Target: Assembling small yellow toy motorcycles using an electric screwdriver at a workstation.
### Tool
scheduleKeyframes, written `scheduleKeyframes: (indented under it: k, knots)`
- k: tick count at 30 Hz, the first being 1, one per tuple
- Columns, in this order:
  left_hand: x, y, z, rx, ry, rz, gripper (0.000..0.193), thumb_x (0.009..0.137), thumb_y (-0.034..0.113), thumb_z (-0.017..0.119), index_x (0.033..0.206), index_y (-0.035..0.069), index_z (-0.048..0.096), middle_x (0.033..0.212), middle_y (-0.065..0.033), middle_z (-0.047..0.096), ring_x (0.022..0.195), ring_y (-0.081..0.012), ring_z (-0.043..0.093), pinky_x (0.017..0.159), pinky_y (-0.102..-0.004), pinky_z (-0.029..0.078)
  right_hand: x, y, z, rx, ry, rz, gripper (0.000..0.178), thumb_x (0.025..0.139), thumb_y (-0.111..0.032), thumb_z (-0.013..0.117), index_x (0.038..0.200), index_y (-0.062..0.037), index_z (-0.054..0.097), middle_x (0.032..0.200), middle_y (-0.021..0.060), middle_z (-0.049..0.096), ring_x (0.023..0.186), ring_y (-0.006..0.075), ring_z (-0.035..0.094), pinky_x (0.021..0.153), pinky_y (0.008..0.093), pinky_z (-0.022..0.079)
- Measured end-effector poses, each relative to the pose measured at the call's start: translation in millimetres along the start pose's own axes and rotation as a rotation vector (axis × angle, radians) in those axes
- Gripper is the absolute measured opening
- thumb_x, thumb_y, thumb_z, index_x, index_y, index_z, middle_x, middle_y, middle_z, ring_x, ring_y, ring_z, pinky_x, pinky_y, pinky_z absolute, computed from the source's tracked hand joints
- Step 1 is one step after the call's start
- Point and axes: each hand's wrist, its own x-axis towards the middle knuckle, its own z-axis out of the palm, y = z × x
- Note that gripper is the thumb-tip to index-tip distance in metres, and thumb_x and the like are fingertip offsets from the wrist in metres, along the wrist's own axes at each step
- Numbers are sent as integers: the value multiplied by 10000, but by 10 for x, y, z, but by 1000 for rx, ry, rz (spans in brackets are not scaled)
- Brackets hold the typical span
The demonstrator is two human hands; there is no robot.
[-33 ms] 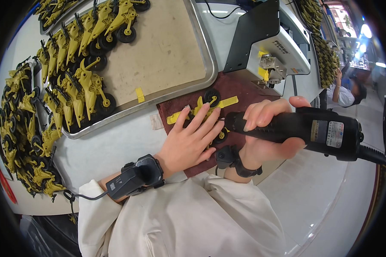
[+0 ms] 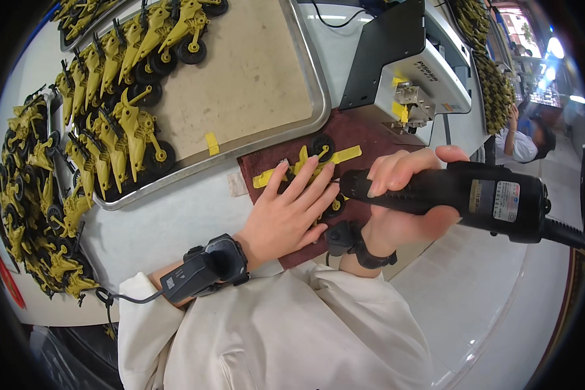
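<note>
My left hand (image 2: 297,203) lies with fingers spread over a yellow toy motorcycle (image 2: 321,144) with black wheels, pressing on it from above and hiding most of it. My right hand (image 2: 409,198) is wrapped round a black electric screwdriver (image 2: 478,200), held nearly level. Its narrow tip points left, close to my left fingertips and the toy; exactly where the tip meets the part is hidden. Strips of yellow tape (image 2: 346,155) stick out on both sides of the toy. Under it all lies a dark red cloth (image 2: 260,158).
A metal-rimmed tray (image 2: 315,84) at the far left holds rows of yellow toy motorcycles (image 2: 136,133). Another heap (image 2: 36,182) sits at the left edge. Beyond the cloth stands a white and black machine (image 2: 422,78) with a metal fitting. A person (image 2: 526,140) sits at the far right.
Almost nothing differs. The rear of the screwdriver and my right hand have shifted very slightly; my left hand stays in place.
</note>
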Motion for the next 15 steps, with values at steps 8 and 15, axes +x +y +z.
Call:
scheduleKeyframes:
  k: [8,15]
  knots:
    - [22,-7,-2,31,-2,-8,525,780,430,564,1217,149,492,1382,-64,343,1327,-244,238,1047,-486,173,-41,74,-66,48,-153,-13,717,772,-594,567,1170,-40,347,660,84,508,458,191,486,428,297,419]
    - [-5,31,17,29,3,-8,656,763,427,574,1322,141,385,1397,-73,327,1308,-277,258,1018,-516,204,390,-229,-232,-88,129,-234,662,793,-637,470,1117,-65,388,641,57,521,498,174,505,504,323,407]
